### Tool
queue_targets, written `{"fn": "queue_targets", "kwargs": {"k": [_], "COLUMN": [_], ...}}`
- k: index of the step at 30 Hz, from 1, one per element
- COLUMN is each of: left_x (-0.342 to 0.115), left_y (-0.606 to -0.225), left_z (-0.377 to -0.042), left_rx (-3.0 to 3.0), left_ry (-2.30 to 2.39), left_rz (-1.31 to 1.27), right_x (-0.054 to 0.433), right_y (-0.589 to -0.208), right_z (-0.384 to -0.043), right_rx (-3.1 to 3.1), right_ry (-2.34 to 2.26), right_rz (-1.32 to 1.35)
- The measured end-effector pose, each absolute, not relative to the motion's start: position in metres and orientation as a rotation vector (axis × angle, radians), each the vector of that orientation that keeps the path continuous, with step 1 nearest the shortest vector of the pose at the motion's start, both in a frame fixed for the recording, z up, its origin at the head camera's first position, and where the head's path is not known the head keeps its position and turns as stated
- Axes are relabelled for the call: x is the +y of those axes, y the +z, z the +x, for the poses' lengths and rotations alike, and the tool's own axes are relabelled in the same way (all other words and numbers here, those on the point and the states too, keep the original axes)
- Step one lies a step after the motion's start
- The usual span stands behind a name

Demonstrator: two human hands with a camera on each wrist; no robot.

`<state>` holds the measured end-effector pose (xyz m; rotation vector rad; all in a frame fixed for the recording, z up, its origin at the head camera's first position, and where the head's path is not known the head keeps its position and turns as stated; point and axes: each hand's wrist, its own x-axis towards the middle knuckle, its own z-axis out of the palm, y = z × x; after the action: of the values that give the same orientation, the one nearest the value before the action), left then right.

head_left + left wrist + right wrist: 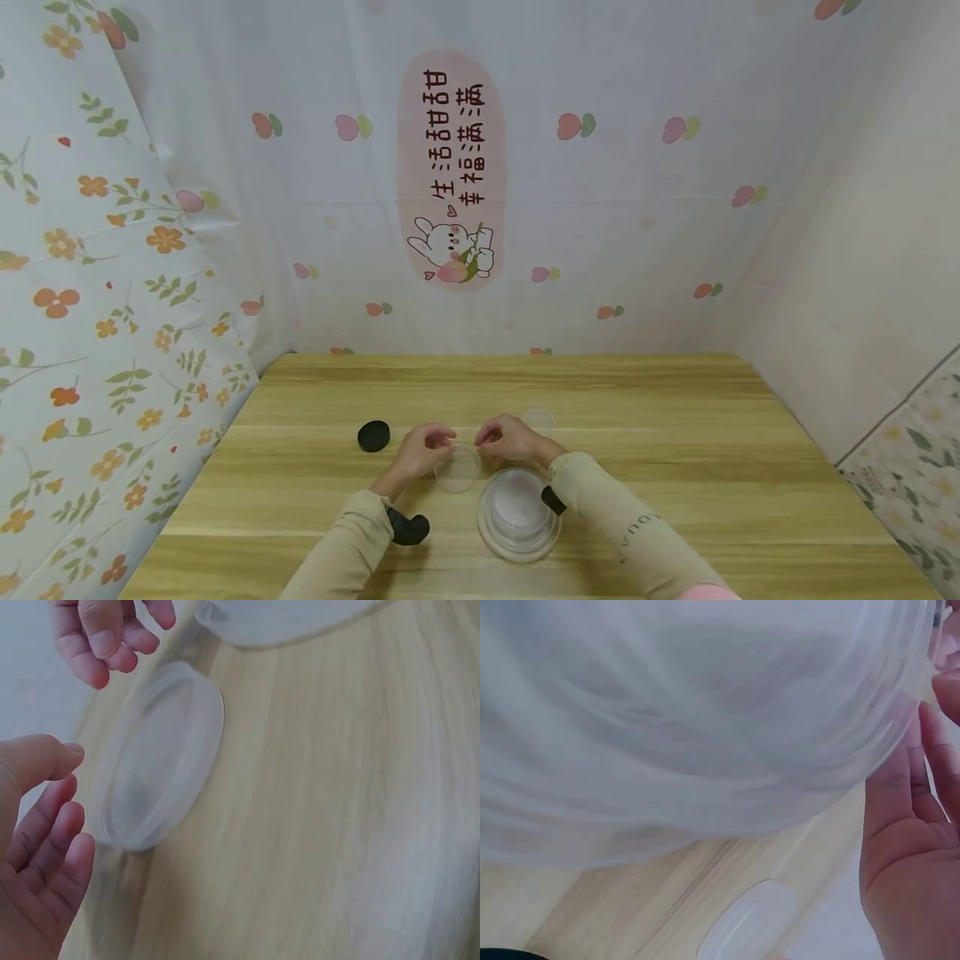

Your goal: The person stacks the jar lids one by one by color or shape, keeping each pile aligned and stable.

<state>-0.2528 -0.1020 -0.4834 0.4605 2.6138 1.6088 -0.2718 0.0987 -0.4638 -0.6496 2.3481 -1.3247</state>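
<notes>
A clear round plastic lid lies on the wooden table in front of both hands; the left wrist view shows the same shallow, rimmed lid. To its left is my left hand, thumb and fingers apart and loosely bent, holding nothing in the left wrist view. Facing it, my right hand reaches in over the lid's far right side, its fingers loosely bent and free of any object. Below the right wrist stands a stack of clear round plastic pieces, which fills much of the right wrist view.
A black round piece sits on the table left of the left hand. Behind the right hand lies a smaller clear lid. Black bands are worn at the wrists. Patterned cloth hangs behind the table.
</notes>
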Motion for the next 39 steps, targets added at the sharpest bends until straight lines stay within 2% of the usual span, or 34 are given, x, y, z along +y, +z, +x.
{"fn": "queue_targets", "kwargs": {"k": [18, 39], "left_x": [-0.112, -0.100], "left_y": [-0.494, -0.496], "left_z": [-0.251, -0.250], "left_rx": [2.584, 2.483], "left_ry": [1.586, 1.683], "left_rz": [0.395, 0.281], "right_x": [0.099, 0.107], "right_y": [-0.468, -0.473], "right_z": [-0.275, -0.274], "right_rx": [2.332, 2.247], "right_ry": [-1.218, -1.304], "right_rz": [-0.590, -0.599]}}
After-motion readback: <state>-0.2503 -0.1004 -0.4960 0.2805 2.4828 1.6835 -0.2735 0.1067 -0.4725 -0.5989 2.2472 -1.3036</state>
